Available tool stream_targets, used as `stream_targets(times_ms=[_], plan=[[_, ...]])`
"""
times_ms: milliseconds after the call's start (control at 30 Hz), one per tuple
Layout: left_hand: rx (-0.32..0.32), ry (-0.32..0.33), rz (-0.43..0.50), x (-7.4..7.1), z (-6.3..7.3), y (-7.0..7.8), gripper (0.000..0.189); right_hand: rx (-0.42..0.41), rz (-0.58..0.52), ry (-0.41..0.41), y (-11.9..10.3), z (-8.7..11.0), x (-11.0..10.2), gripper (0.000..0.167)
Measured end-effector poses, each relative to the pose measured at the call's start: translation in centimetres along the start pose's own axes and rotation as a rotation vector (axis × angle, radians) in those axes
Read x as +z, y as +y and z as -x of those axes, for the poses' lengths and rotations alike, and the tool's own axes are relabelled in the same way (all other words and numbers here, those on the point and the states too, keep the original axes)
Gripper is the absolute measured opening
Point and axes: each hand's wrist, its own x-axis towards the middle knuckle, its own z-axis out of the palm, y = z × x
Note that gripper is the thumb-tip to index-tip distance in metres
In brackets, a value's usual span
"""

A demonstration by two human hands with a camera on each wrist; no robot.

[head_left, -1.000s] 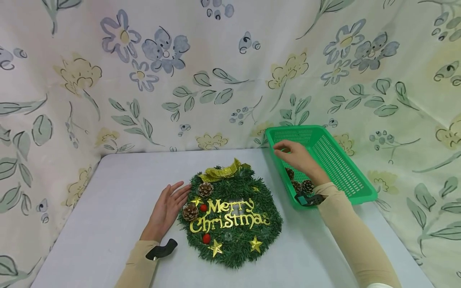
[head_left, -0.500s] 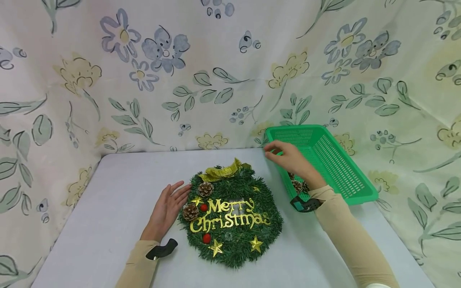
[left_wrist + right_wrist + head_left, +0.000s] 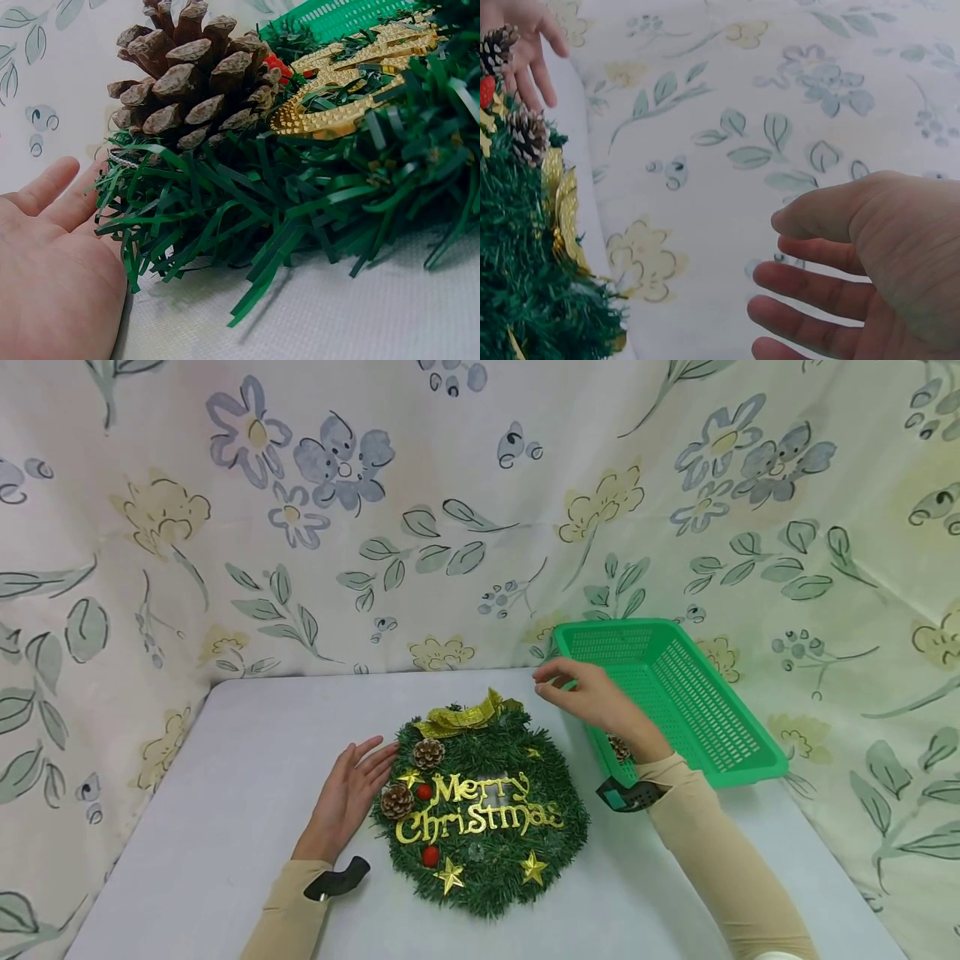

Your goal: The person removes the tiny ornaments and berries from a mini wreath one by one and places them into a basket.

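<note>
A green Christmas wreath (image 3: pixel 487 868) lies on the table, bearing gold "Merry Christmas" lettering (image 3: pixel 480 822), gold stars (image 3: pixel 532 868), red berries, a gold bow (image 3: pixel 457 720) and two pinecones (image 3: pixel 397 802) on its left side. My left hand (image 3: pixel 348 797) rests palm up at the wreath's left edge, fingertips at the tinsel; the left wrist view has the palm (image 3: pixel 60 262) right beside the greenery. Above the near-left rim of the green basket (image 3: pixel 697 693) hovers my right hand (image 3: pixel 588 693), fingers loosely bent. In the right wrist view this hand (image 3: pixel 840 277) holds nothing.
Inside the basket a pinecone (image 3: pixel 618 747) shows beneath my right forearm; others there are hidden by it. A floral curtain (image 3: pixel 450 527) hangs behind the white table (image 3: pixel 225 777). Each wrist wears a black strap (image 3: pixel 337 881).
My right hand has moved left from over the basket's inside toward the wreath, its forearm covering more of the pinecones. The left hand and the wreath have stayed put.
</note>
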Motion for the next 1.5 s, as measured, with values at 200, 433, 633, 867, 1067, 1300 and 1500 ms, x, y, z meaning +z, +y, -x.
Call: stream_targets(times_ms=[200, 433, 633, 867, 1067, 1300, 1500], plan=[[0.002, 0.004, -0.006, -0.1, 0.1, 0.0, 0.072, -0.052, 0.0, -0.016, -0.7, 0.0, 0.8, 0.025], [0.004, -0.004, -0.006, 0.0, 0.0, 0.1, 0.071, -0.065, -0.012, -0.048, -1.4, 0.0, 1.9, 0.024], [0.003, -0.012, -0.001, -0.1, -0.1, 0.1, 0.066, -0.089, -0.025, -0.061, -2.0, 0.4, 2.6, 0.023], [0.009, -0.015, -0.005, -0.1, -0.1, 0.1, 0.067, -0.122, -0.039, -0.066, -2.6, 0.6, 3.2, 0.021], [0.001, -0.009, -0.007, -0.3, -0.2, 0.0, 0.068, -0.147, -0.057, -0.066, -2.7, 0.7, 3.7, 0.022], [-0.006, 0.002, 0.006, -0.2, -0.1, 0.0, 0.066, -0.187, -0.087, -0.06, -2.9, 0.9, 4.4, 0.022], [-0.005, -0.004, 0.011, -0.1, -0.1, 0.1, 0.064, -0.189, -0.1, -0.077, -3.0, 1.2, 5.4, 0.022]])
